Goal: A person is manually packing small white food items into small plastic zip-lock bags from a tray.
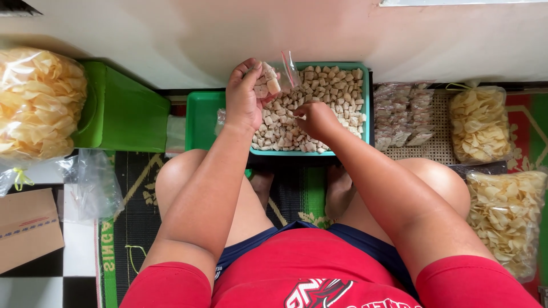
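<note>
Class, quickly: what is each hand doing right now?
Left hand: closed on a small clear bag of snack pieces.
Right hand: fingers down in the teal tray; grip cannot be told.

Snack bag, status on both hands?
Left hand shut on small clear bag part-filled with snack cubes. Right hand down in teal tray, picking cubes. Nothing in the way.

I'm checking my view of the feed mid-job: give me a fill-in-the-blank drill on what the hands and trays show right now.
1. The left hand holds a small clear ____ partly filled with snack pieces.
2. The right hand reaches into the teal ____ of pale pieces.
3. The big chip bags on the person's right are filled with ____ chips.
4. The empty tray beside the full one is ____ in colour.

Missing words: bag; tray; yellow; green
</note>
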